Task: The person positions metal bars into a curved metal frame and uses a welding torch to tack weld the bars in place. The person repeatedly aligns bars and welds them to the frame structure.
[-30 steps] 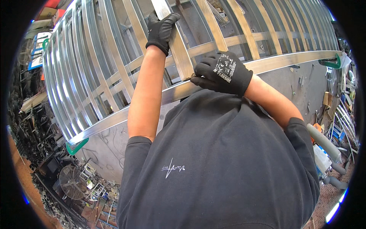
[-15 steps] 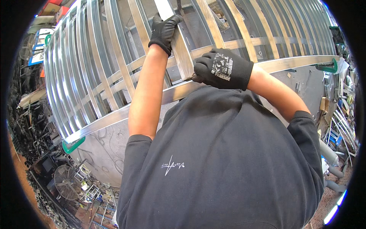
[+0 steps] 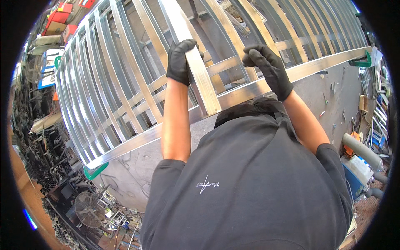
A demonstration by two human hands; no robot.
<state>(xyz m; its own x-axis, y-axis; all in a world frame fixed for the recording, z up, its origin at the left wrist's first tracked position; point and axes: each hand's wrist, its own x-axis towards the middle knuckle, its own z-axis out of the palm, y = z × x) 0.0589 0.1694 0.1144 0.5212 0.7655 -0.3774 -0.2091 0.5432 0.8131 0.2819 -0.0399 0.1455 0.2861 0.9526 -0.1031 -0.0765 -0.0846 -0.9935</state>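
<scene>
1. Long flat silvery aluminium bar [image 3: 196, 62] lies across the slatted metal frame [image 3: 125, 96] (black-gloved hands).
2. Left hand [image 3: 180, 61] wraps it.
3. Right hand [image 3: 268, 68] curls at a slat; grip unclear.

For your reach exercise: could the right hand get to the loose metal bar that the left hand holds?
Probably yes. The right hand rests on the metal frame beside the bar, with only open slats between it and the left hand.

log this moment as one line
left hand: gripping loose bar | right hand: on frame slat | bar lies across frame rail
</scene>
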